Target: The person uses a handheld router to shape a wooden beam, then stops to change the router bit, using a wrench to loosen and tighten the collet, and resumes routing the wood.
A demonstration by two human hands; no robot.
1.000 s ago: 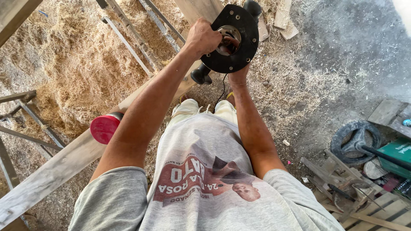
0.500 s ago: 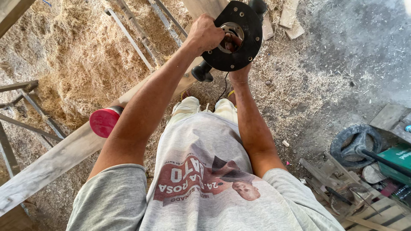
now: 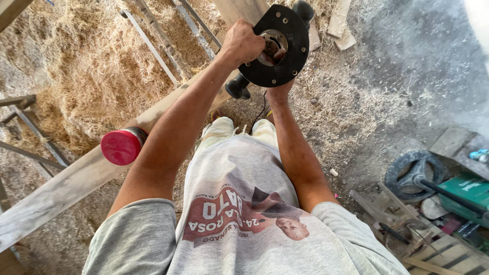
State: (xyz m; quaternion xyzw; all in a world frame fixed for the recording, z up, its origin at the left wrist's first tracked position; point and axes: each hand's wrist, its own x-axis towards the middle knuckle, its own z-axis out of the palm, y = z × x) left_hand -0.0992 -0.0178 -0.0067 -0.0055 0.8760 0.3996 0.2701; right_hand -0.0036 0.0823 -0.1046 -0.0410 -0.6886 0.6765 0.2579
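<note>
Left hand (image 3: 243, 43) gripping the router (image 3: 277, 47) at its black round base — held up, base toward camera | right hand (image 3: 277, 94) underneath, mostly hidden, grip unclear | plank (image 3: 66, 186) and red cap (image 3: 121, 146) below

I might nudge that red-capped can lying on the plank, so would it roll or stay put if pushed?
The can looks round and lies on its side, so it would probably roll easily. The plank under it appears narrow and slanted, so a push could well send it off the edge. It seems small, likely light; its contents cannot be told.
</note>
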